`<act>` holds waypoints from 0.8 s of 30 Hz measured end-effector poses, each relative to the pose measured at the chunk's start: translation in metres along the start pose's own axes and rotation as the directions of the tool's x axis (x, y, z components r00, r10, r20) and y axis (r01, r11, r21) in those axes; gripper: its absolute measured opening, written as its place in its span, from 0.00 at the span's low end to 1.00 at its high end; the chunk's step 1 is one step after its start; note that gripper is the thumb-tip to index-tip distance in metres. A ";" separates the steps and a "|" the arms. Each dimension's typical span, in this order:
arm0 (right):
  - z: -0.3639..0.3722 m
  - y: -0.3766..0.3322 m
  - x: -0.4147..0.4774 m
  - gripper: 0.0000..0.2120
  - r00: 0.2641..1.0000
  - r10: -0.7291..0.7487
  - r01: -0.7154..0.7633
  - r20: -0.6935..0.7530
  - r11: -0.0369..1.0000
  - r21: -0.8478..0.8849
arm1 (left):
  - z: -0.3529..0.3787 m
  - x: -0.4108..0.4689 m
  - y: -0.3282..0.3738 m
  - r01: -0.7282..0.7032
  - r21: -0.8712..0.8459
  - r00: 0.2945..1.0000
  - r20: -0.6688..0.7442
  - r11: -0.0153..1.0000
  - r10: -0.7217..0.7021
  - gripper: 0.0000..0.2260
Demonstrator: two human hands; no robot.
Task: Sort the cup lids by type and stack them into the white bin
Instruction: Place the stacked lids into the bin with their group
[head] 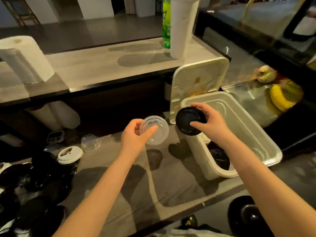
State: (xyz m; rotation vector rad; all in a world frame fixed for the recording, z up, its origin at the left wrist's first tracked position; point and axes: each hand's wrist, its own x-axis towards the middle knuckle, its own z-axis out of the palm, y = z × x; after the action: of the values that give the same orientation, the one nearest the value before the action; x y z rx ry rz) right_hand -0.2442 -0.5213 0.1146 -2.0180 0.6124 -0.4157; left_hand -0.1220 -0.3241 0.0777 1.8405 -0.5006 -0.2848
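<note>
Gripping light, thin lids by their rims: right hand (211, 123) is pinching a black stack (189, 121), left hand (136, 135) clear ones (154, 130).

A stack of lids (188, 120) is being held over the bin (266, 144)'s left rim, and a single lid (158, 134) just left of it, above the counter (171, 182).

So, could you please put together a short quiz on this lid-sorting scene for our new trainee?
1. True or false: the left hand holds a clear lid.
2. What does the right hand grip? A) black lids B) a white lid C) nothing
3. What colour are the lids lying in the white bin?
Key: 1 true; 2 A; 3 black.
</note>
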 end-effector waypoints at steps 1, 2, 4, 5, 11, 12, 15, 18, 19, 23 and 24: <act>-0.014 0.008 0.003 0.26 1.000 0.013 -0.013 0.008 1.000 0.007 | 0.011 0.001 0.007 -0.004 0.022 1.000 -0.004 1.000 0.004 0.11; -0.028 0.017 0.006 0.26 0.999 0.022 -0.022 0.024 1.000 0.013 | 0.023 0.001 0.013 -0.006 0.043 1.000 -0.008 0.999 0.006 0.11; -0.050 0.033 0.011 0.24 0.996 0.046 -0.047 0.081 0.999 0.018 | 0.042 0.000 0.023 -0.006 0.084 1.000 -0.010 0.996 0.006 0.10; -0.060 0.041 0.014 0.24 0.990 0.068 -0.072 0.125 0.997 0.027 | 0.052 0.000 0.026 -0.002 0.098 1.000 -0.007 0.995 0.002 0.10; -0.101 0.094 0.028 0.24 0.868 0.197 -0.182 0.456 0.980 -0.078 | 0.093 -0.005 0.038 0.039 0.118 0.999 -0.037 0.992 -0.034 0.08; -0.102 0.101 0.031 0.24 0.825 0.214 -0.165 0.524 0.977 -0.138 | 0.098 -0.006 0.040 0.047 0.113 0.998 -0.038 0.993 -0.042 0.06; -0.094 0.111 0.035 0.23 0.702 0.253 -0.131 0.665 0.965 -0.228 | 0.111 -0.010 0.042 0.080 0.074 0.994 -0.075 0.994 -0.074 0.05; -0.080 0.119 0.035 0.22 0.662 0.245 0.002 0.708 0.945 -0.328 | 0.120 -0.014 0.040 0.099 0.070 0.992 -0.090 0.993 -0.093 0.07; -0.076 0.122 0.034 0.23 0.663 0.238 0.081 0.710 0.920 -0.384 | 0.123 -0.015 0.040 0.104 0.068 0.990 -0.097 0.992 -0.097 0.09; -0.069 0.134 0.026 0.26 0.670 0.196 0.324 0.716 0.790 -0.520 | 0.128 -0.018 0.041 0.128 0.038 0.985 -0.122 0.991 -0.123 0.11; -0.070 0.135 0.025 0.26 0.661 0.191 0.370 0.725 0.758 -0.537 | 0.130 -0.018 0.041 0.134 0.033 0.984 -0.124 0.990 -0.129 0.12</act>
State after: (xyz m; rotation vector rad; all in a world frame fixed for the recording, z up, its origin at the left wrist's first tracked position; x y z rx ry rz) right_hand -0.2942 -0.6415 0.0318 -2.6209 0.0887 0.7068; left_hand -0.2019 -0.4354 0.0739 1.9221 -0.3026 -0.2508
